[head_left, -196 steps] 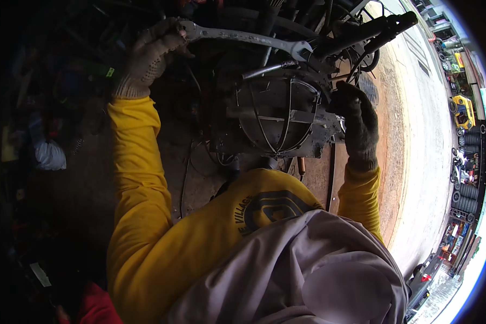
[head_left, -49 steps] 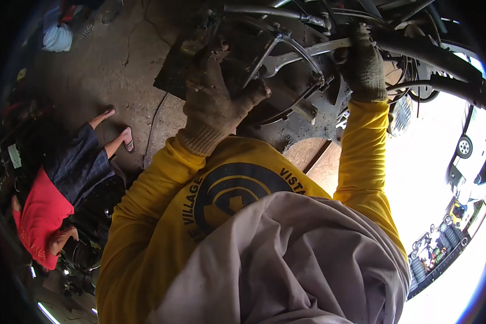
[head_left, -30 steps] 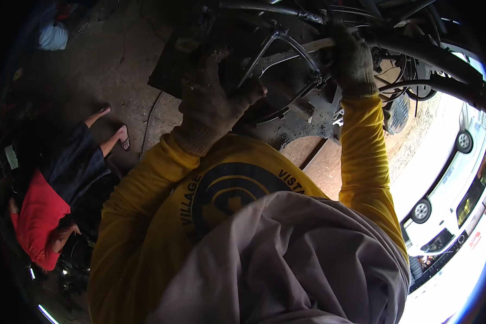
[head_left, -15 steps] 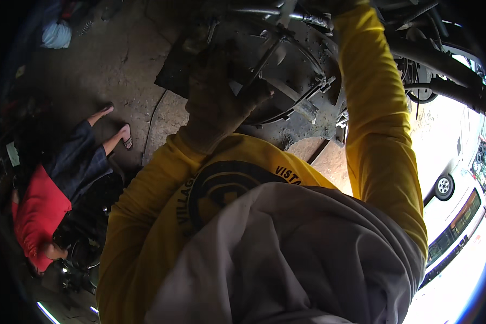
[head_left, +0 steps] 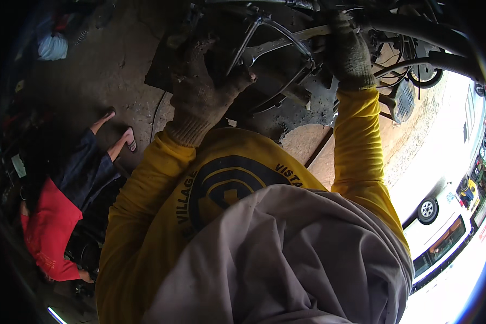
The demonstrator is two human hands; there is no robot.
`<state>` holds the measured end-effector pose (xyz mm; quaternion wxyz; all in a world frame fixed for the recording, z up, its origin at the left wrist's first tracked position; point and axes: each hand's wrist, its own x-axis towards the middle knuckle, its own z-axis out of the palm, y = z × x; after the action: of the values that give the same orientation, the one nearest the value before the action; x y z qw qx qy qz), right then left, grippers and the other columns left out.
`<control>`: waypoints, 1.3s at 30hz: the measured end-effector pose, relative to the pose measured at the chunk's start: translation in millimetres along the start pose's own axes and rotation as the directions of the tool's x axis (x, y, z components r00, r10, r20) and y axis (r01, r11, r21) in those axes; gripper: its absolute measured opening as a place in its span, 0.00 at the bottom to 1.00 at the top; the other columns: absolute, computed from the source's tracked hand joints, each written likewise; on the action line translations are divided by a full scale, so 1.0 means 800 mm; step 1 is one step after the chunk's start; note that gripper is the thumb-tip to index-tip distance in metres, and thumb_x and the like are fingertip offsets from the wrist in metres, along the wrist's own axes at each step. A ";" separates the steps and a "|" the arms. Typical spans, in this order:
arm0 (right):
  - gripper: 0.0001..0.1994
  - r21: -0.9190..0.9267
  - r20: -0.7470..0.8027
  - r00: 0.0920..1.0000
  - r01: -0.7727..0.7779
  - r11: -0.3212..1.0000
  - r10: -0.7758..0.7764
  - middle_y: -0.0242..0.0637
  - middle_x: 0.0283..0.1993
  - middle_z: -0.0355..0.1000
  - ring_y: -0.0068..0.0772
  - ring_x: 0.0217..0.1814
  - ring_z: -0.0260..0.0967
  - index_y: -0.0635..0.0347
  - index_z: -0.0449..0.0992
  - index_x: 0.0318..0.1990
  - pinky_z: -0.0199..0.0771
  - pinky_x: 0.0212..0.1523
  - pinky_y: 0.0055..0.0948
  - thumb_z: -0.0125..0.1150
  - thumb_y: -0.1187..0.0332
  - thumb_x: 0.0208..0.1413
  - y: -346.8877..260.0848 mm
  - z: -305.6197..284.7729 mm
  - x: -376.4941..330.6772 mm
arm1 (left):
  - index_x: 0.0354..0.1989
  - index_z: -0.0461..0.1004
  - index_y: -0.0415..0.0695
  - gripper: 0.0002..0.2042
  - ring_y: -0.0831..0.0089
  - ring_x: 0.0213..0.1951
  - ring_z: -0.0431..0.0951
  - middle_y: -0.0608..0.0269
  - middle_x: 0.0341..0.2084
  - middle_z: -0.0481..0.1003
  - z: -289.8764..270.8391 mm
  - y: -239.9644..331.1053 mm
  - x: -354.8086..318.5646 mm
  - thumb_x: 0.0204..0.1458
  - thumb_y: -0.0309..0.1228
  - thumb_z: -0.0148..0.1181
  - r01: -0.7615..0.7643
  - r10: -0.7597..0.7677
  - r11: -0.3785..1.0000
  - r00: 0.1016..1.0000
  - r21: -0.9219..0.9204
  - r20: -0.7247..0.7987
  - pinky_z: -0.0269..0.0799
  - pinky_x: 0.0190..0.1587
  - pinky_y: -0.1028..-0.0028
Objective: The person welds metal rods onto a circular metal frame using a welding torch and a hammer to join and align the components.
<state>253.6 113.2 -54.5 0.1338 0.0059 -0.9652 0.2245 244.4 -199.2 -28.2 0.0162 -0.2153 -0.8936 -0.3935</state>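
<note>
My left hand [head_left: 202, 94], in a dirty knit glove, is open, with the thumb stretched away from the fingers. It is beside a round frame of thin metal rods [head_left: 286, 33], over a dark, grimy work surface [head_left: 275, 124]. Whether its fingertips touch anything is lost in shadow. My right hand [head_left: 351, 56], also gloved, is closed around the right end of a long flat metal bar [head_left: 286, 41] that slants across the frame. A short block-like piece [head_left: 299, 97] lies beneath the rods.
Thick dark tubes [head_left: 416, 29] and hanging cables crowd the upper right, with a pedal-like metal plate [head_left: 402, 101] below. To the left a person in a red shirt [head_left: 51, 227] bends over dark machinery. A white vehicle [head_left: 437, 232] stands at the far right.
My right hand has come down into view from the top edge, with the flat bar now showing in it. My left hand has shifted slightly left, and the whole view has moved a little.
</note>
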 end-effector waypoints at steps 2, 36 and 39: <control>0.20 0.230 0.071 0.993 -0.105 0.967 0.091 0.45 0.47 0.78 0.50 0.43 0.79 0.51 0.73 0.57 0.81 0.40 0.40 0.63 0.66 0.56 0.002 0.001 -0.009 | 0.61 0.63 0.41 0.44 0.53 0.58 0.67 0.51 0.57 0.66 0.001 0.000 0.001 0.39 0.50 0.79 -0.020 0.020 1.000 1.000 -0.004 -0.023 0.69 0.59 0.56; 0.28 0.647 0.076 0.975 -0.208 0.733 0.210 0.42 0.29 0.75 0.56 0.32 0.71 0.60 0.60 0.66 0.74 0.39 0.44 0.53 0.65 0.58 0.017 0.005 0.007 | 0.60 0.63 0.39 0.43 0.54 0.57 0.70 0.48 0.54 0.68 -0.003 0.004 0.004 0.41 0.50 0.78 -0.037 0.037 0.999 0.999 0.020 0.011 0.69 0.58 0.56; 0.23 0.808 0.181 0.929 -0.328 0.489 0.324 0.39 0.28 0.75 0.47 0.29 0.71 0.59 0.64 0.59 0.73 0.35 0.39 0.52 0.58 0.60 0.012 0.003 0.004 | 0.59 0.64 0.40 0.43 0.54 0.58 0.67 0.49 0.55 0.65 0.002 -0.007 0.005 0.38 0.50 0.80 -0.033 0.033 0.998 0.999 -0.052 -0.009 0.67 0.59 0.55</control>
<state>249.7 121.2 -59.7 0.0679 -0.1140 -0.7289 0.6716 238.6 -199.8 -32.8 0.0207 -0.2286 -0.8792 -0.4175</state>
